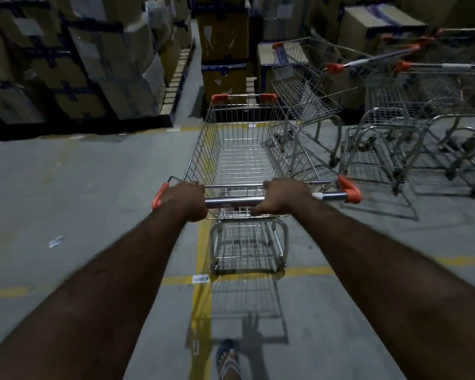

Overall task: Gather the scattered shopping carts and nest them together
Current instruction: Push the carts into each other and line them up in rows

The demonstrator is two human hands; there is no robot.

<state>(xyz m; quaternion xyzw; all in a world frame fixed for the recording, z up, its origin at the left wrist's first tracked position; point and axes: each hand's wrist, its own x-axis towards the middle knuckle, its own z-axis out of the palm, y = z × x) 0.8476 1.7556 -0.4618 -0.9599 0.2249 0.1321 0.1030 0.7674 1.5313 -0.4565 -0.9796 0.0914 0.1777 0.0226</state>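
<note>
Both hands, left hand (185,200) and right hand (281,197), clench fingers around the handle of a cart (240,157) at frame center; nested carts (412,111) wait upper right, this one not yet joined.

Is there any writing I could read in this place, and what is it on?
"BAZ…", upside down, rest unclear: white floor sticker.
Second floor sticker: too blurred to read.
White labels on the cardboard boxes: too blurred to read.
Cart handle: no writing visible.
</note>
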